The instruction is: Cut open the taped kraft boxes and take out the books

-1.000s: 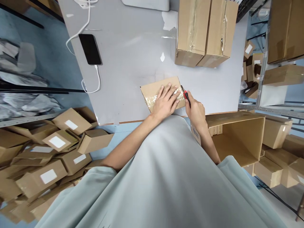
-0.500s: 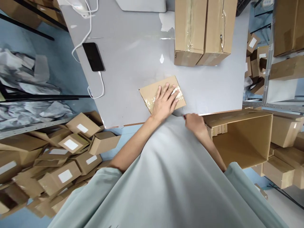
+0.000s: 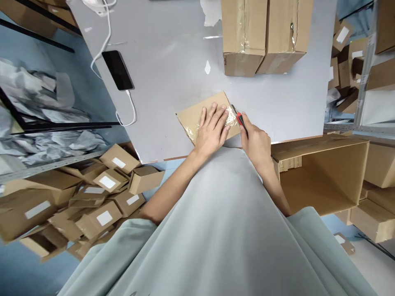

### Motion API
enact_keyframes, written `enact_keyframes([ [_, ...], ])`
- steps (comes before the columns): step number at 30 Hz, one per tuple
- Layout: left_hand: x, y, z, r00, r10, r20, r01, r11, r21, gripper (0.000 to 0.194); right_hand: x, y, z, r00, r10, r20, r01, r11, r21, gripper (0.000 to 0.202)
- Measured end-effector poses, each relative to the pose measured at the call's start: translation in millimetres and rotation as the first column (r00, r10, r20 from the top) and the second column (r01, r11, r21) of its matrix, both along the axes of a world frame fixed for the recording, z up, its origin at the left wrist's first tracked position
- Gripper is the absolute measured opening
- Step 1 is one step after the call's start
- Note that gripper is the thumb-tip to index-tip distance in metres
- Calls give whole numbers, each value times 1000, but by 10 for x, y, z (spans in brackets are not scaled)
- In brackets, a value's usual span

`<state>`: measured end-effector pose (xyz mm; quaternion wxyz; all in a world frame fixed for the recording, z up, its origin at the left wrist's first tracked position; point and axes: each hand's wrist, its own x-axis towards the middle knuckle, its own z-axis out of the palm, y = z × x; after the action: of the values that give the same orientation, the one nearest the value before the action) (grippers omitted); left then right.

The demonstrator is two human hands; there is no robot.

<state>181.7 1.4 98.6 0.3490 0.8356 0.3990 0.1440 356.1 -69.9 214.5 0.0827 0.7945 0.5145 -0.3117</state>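
A flat cardboard box (image 3: pixel 197 110) with shiny clear tape lies at an angle near the front edge of the grey table (image 3: pixel 166 82). My left hand (image 3: pixel 212 131) rests on top of it, palm down with the fingers spread. At the box's right side, my right hand (image 3: pixel 256 144) is closed around a red and black cutter (image 3: pixel 240 119). The cutter's tip points up and left, by the box's right edge and the tape. Whether the tip touches the box cannot be made out.
Two tall taped cartons (image 3: pixel 243 63) stand at the back of the table. A black phone (image 3: pixel 118 70) with a white cable lies left. An open carton (image 3: pixel 321 181) is at the front right. Many small boxes (image 3: pixel 100 218) are piled lower left.
My right hand has moved up from below the table's front edge to the box's right side, with the cutter now clearly visible. My left hand stays on the box. The view has shifted slightly.
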Motion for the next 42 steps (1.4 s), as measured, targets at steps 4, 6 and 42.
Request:
enact_keyframes([
  [4, 30, 9, 3, 1000, 20, 22, -19, 1000, -20, 60, -107, 130, -47, 1000, 7, 4, -7, 999, -45, 66],
  [6, 41, 10, 12, 999, 27, 38, -26, 999, -39, 60, -167, 148, -16, 999, 3, 34, 0, 998, -68, 65],
  [42, 83, 7, -154, 978, -24, 207, 30, 999, -26, 61, -560, 268, 117, 953, -12, 302, 44, 994, -98, 68],
])
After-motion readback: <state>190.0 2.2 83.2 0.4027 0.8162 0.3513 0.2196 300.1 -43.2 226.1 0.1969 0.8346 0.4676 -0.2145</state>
